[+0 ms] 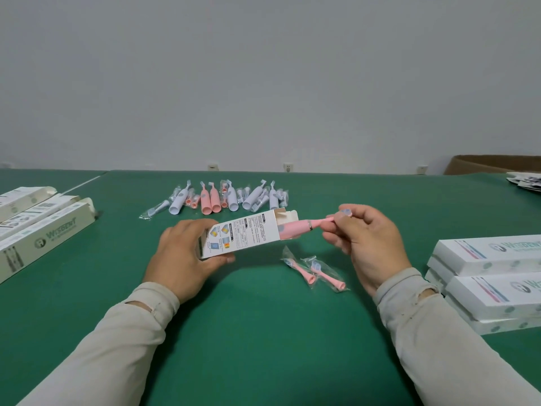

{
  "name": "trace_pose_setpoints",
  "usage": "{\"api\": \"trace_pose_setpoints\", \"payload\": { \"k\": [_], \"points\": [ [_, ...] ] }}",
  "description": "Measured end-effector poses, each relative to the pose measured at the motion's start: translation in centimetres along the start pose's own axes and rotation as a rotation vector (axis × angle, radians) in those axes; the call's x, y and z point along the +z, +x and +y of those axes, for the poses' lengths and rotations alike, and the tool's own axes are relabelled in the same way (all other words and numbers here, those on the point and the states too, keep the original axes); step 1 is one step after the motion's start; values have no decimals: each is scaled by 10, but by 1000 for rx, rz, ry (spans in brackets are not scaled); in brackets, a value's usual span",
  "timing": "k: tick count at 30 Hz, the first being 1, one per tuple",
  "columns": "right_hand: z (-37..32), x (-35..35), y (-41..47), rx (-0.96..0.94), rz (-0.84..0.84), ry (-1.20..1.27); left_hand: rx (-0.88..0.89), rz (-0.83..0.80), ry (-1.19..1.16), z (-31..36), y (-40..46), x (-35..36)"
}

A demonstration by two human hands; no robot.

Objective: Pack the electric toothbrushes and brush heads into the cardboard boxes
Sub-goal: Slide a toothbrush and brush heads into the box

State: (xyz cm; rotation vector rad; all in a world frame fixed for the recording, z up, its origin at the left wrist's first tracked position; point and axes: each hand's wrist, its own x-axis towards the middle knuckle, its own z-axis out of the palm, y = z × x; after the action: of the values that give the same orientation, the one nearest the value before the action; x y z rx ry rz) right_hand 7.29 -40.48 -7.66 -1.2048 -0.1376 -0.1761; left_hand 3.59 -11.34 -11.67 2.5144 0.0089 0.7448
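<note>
Head view: left hand grips white box; right hand pinches pink toothbrush, half inside.

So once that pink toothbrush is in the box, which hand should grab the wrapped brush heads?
Probably the right hand: the two wrapped brush heads lie just below it, and it pinches only the pink toothbrush. The left hand grips the box, steadying it.

Pink toothbrush half inside open white box, two wrapped pink heads on table just beside.
</note>
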Motion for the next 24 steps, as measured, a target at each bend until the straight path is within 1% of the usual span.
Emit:
{"api": "trace_pose_setpoints", "payload": {
  "k": [2, 5, 6, 7, 11, 14, 17, 24],
  "points": [
    [1, 0, -2, -58, -63, -151, -4, 4, 0, 1, -1, 1],
    [9, 5, -9, -152, -235, -507, 9, 3, -4, 2, -1, 2],
    [12, 7, -11, -165, -282, -582, 18, -1, -4, 3, -1, 3],
    [14, 9, -12, -164, -301, -616, 25, -1, -2, 2, -1, 3],
    [14, 8, -11, -158, -221, -600, 39, 16, -12, 2, 0, 2],
    [13, 7, -9, -183, -215, -644, 55, 7, -18, 2, 0, 3],
    [15, 8, -10, -200, -243, -685, 64, -2, -20, 2, -1, 3],
    [6, 7, -16, -412, -398, -1014, 81, -8, -10, 3, -1, 1]
  ]
}}
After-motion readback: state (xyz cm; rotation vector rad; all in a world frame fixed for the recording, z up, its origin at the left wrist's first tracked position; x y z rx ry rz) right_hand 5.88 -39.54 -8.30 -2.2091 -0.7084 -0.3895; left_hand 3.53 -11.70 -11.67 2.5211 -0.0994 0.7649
